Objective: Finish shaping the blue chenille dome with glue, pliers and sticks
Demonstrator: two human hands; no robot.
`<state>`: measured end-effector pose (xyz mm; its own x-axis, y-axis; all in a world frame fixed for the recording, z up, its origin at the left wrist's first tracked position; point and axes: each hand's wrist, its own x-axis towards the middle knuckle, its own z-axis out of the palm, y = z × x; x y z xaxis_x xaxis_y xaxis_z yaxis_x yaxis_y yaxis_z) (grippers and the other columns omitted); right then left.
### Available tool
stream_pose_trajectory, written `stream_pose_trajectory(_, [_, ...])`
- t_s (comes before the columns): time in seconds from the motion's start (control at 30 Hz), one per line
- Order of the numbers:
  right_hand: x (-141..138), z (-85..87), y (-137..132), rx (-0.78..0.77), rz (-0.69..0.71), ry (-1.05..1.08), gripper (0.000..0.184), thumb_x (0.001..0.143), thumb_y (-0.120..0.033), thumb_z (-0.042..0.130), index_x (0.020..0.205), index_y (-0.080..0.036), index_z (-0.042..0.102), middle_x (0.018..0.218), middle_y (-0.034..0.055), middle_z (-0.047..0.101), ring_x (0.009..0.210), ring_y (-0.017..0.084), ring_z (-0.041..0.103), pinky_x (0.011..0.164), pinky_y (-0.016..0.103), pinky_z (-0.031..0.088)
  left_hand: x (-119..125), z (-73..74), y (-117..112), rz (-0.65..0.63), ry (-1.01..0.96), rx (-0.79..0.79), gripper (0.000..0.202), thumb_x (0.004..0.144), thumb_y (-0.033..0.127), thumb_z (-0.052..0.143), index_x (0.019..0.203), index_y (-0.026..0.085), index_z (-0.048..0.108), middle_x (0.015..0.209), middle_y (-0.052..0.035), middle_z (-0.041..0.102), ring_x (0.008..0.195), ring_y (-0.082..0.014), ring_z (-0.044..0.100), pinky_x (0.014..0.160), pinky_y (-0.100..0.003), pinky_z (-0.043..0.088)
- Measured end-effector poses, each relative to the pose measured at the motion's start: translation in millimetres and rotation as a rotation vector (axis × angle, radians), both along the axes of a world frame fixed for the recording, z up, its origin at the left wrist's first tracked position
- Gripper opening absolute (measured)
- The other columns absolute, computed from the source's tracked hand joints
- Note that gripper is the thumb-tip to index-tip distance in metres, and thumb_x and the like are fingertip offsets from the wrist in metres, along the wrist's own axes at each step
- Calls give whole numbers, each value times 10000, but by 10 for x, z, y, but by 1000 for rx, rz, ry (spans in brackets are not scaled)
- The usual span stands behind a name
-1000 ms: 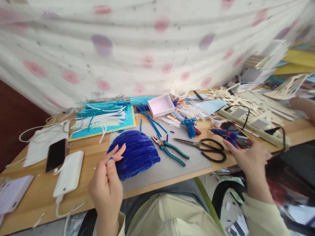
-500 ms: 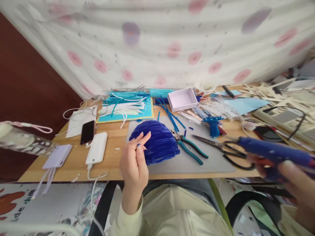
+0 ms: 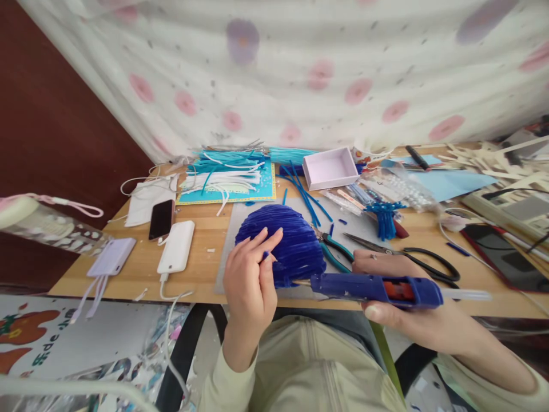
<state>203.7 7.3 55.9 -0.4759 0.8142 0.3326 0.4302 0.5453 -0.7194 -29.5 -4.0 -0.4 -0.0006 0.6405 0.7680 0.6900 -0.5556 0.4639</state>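
Note:
A dome of dark blue fuzzy stems (image 3: 291, 237) sits on a grey mat (image 3: 377, 229) on the wooden table. My left hand (image 3: 251, 286) hovers at its near left edge and pinches a tiny blue bit between thumb and finger. My right hand (image 3: 407, 317) grips a blue glue gun (image 3: 377, 288), held level. Its metal nozzle points left and sits at the dome's lower right rim.
Teal-handled pliers (image 3: 337, 252) and black scissors (image 3: 412, 257) lie right of the dome. A pink box (image 3: 330, 167), loose blue stems (image 3: 304, 194) and a teal card with white strips (image 3: 227, 183) sit behind. A phone (image 3: 162, 219) and white power bank (image 3: 176, 254) lie left.
My right hand picked up the glue gun at the far right and swung it leftward until its nozzle reached the dome. My left hand kept its pinch beside the dome. The view shifted left.

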Motion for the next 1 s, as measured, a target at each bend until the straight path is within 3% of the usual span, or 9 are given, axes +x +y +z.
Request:
stream_pose_trajectory(0.1, [13, -9, 0, -1, 75, -5, 490, 926, -664, 534, 652, -257, 546, 579, -12, 553, 465, 158, 522, 426, 264, 405, 27, 11, -3, -11, 27, 15, 210, 1010, 85, 411, 1094, 211, 557, 1177, -93, 782, 1238, -193, 662, 1044, -411, 482])
stream_pose_trajectory(0.43, [94, -45, -26, 33, 79, -46, 423, 936, -591, 581, 667, -264, 600, 569, -9, 593, 465, 166, 556, 429, 273, 445, 73, 25, -7, 0, 57, 14, 201, 1022, 105, 420, 1116, 215, 560, 1160, -88, 789, 1223, -191, 672, 1041, -418, 487])
stream_pose_trajectory(0.53, [189, -174, -75, 103, -57, 4, 330, 864, -626, 670, 847, -296, 684, 712, 4, 723, 578, 203, 689, 514, 289, 555, 74, 22, -2, -11, 57, 21, 194, 1016, 94, 423, 1091, 215, 556, 1157, -87, 790, 1224, -186, 671, 1042, -409, 483])
stream_pose_trajectory(0.6, [263, -276, -113, 149, -173, 53, 384, 793, -646, 741, 1009, -331, 700, 866, 14, 784, 726, 246, 760, 623, 318, 620, 72, 21, 0, -15, 54, 24, 201, 1013, 90, 419, 1080, 217, 559, 1156, -84, 791, 1223, -185, 670, 1036, -407, 485])
stream_pose_trajectory(0.7, [332, -339, -140, 138, -192, 65, 446, 756, -613, 797, 1114, -370, 691, 952, 8, 799, 830, 272, 780, 691, 346, 644, 68, 20, 1, -15, 56, 26, 207, 1011, 88, 423, 1090, 213, 567, 1159, -84, 790, 1223, -181, 669, 1032, -398, 485])
stream_pose_trajectory(0.93, [194, -104, -81, 99, -33, 47, 245, 858, -569, 714, 927, -335, 710, 798, -2, 747, 692, 234, 744, 554, 316, 604, 73, 18, -1, -21, 65, 31, 199, 1004, 84, 436, 1101, 206, 560, 1157, -88, 791, 1230, -184, 668, 1052, -392, 477])
stream_pose_trajectory(1.0, [168, -91, -86, 119, -68, 57, 264, 830, -572, 745, 941, -334, 718, 831, 2, 761, 745, 246, 758, 621, 334, 630, 75, 19, -3, -23, 64, 28, 193, 1004, 88, 439, 1092, 210, 559, 1158, -88, 791, 1226, -185, 670, 1053, -395, 477])
